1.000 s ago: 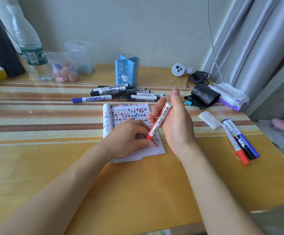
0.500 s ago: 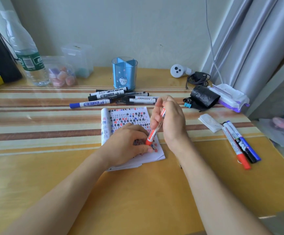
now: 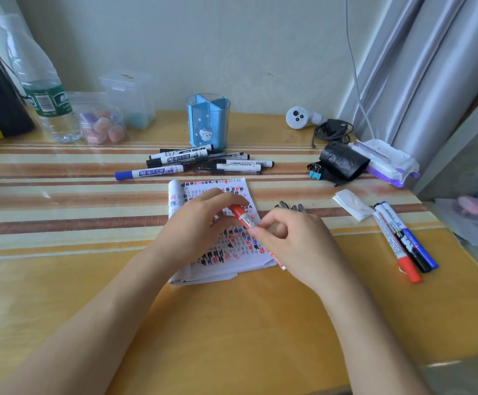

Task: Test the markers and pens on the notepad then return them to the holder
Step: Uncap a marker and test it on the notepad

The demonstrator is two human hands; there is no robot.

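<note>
Both hands, left hand [image 3: 203, 220] and right hand [image 3: 292, 240], now grip the red marker [image 3: 243, 218], tip lifted off the notepad [image 3: 232, 252]; capping likely follows, holder [image 3: 207, 124] at twelve o'clock.

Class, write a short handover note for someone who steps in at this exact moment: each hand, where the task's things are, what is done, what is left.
Left hand and right hand both grip the red marker over the notepad; its cap looks on.
The notepad is covered in red, blue and black test marks.
Three markers lie to the right; a pile of pens and markers lies in front of the blue holder.
Nothing visible in the holder: everything is yet to be returned; which pens remain untested cannot be told.
</note>
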